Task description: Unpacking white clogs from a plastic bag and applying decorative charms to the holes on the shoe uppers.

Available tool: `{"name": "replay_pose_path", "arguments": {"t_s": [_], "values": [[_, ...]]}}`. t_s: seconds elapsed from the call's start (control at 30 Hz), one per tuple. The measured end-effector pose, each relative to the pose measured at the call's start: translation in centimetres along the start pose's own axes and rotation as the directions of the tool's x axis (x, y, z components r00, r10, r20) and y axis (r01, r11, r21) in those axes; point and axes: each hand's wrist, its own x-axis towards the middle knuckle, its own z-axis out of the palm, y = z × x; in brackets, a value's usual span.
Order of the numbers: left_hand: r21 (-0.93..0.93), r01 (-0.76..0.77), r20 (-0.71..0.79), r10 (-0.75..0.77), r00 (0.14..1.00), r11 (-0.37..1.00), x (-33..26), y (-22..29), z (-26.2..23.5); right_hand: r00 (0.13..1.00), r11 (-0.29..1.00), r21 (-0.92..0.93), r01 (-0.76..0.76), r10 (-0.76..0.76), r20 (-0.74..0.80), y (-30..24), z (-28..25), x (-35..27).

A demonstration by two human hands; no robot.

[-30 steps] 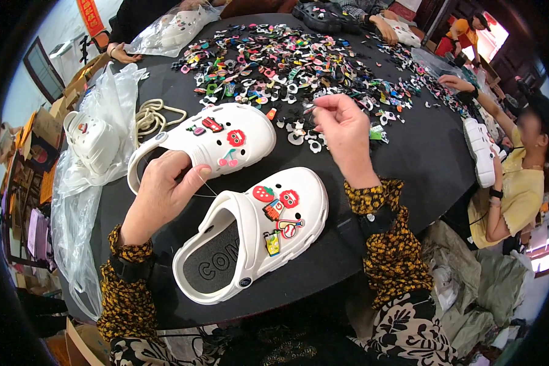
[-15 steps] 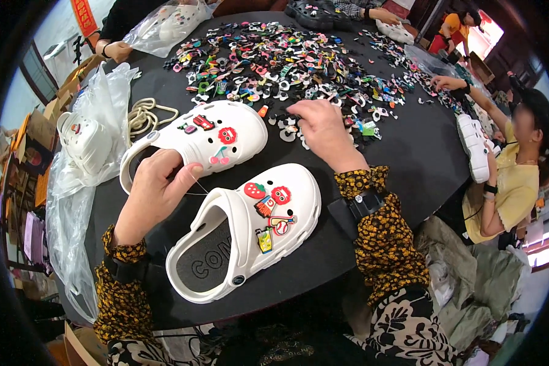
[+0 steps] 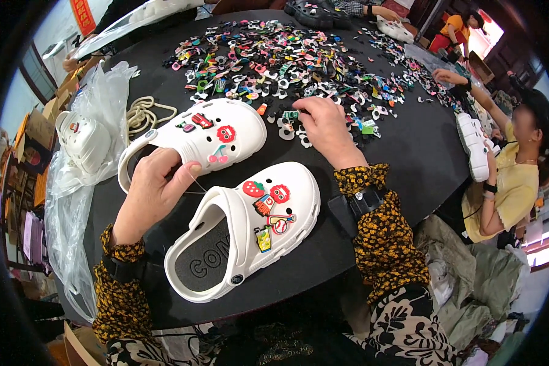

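Observation:
My left hand (image 3: 154, 192) grips a white clog (image 3: 247, 119), its fingers inside the opening and its thumb outside. This clog bears a red car charm, a red round charm and a cherry charm. At the near edge of the charm pile (image 3: 256, 55), my right hand (image 3: 327, 129) pinches a small green charm (image 3: 291, 114) between thumb and fingertips. Closer to me rests a second white clog (image 3: 304, 195) with strawberry, fries, baseball and drink charms on its upper. A thin thread-like line runs by my left thumb.
At the left, another white clog (image 3: 85, 143) lies on clear plastic bags (image 3: 73, 201), beside a coiled cream cord (image 3: 143, 116). Black clogs (image 3: 314, 15) sit at the far edge. On the right, a person in yellow (image 3: 506, 189) holds a white clog (image 3: 473, 146).
A green charm now shows at my right fingertips, which have tilted up slightly. At the far left, another person's hand and bagged clogs have shifted away. My left hand stays on the clog.

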Motion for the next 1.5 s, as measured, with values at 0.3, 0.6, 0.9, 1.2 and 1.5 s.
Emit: {"name": "replay_pose_path", "arguments": {"t_s": [0.3, 0.6, 0.9, 1.2, 1.5], "values": [[-0.022, 0.017, 0.013, -0.016, 1.000, 1.000, -0.1, -0.4, 0.0, 0.982, 0.985, -0.077, 0.153, -0.143, 0.124, -1.1, -0.1, -0.6], [-0.052, -0.023, -0.016, 0.022, 1.000, 0.998, -0.1, -0.7, 0.3, 0.995, 0.997, -0.038, 0.073, -0.070, 0.072, -1.5, -0.6, -0.1], [-0.017, 0.014, 0.033, -0.014, 0.999, 1.000, -0.1, -0.6, 0.0, 0.999, 0.998, -0.070, 0.002, 0.001, 0.046, -0.8, -0.8, -0.1], [-0.016, -0.031, 0.010, 0.031, 0.999, 0.999, -0.1, -0.6, 0.0, 0.980, 0.952, 0.240, -0.191, 0.199, -0.011, -0.1, -0.6, 0.3], [-0.033, -0.040, -0.008, 0.040, 0.999, 0.999, -0.1, -0.9, 0.3, 0.907, 0.697, 0.607, -0.381, 0.410, 0.097, -1.2, -1.4, 0.6]]}}
